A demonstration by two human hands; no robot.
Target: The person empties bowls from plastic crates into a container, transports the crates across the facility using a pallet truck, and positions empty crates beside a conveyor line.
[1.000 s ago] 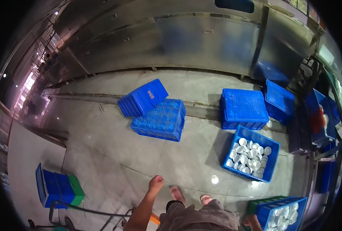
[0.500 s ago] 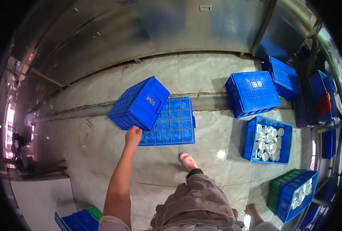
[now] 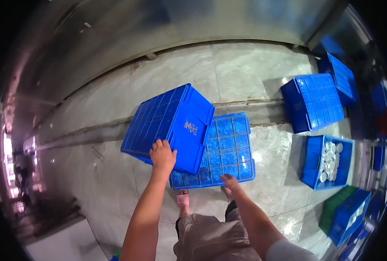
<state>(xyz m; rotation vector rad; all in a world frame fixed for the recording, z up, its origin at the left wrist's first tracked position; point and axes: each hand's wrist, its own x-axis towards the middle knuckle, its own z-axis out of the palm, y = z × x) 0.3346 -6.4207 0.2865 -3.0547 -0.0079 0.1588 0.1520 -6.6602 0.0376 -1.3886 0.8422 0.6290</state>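
A blue plastic crate (image 3: 192,130) with white lettering on its end leans tilted, its gridded face to the left. It rests on a flat, wet-looking blue gridded piece (image 3: 230,145) on the floor, a lid or the top of another crate. My left hand (image 3: 162,156) is closed on the near edge of the tilted crate, fingers bent over it. My right hand (image 3: 231,182) hovers at the front edge of the gridded piece, fingers stretched out and partly apart, holding nothing. The inside of the tilted crate is hidden.
Another gridded blue crate (image 3: 317,102) stands at the right. Nearer is an open blue crate (image 3: 309,163) with white round caps or cups (image 3: 330,161) inside. Stacked green (image 3: 336,206) and blue crates sit further down. A metal cabinet (image 3: 180,21) runs along the back; the tiled floor has a groove.
My left hand has gone from the crate's lower corner onto its edge. My right hand has come forward to the gridded piece. I have stepped closer and the view has shifted.
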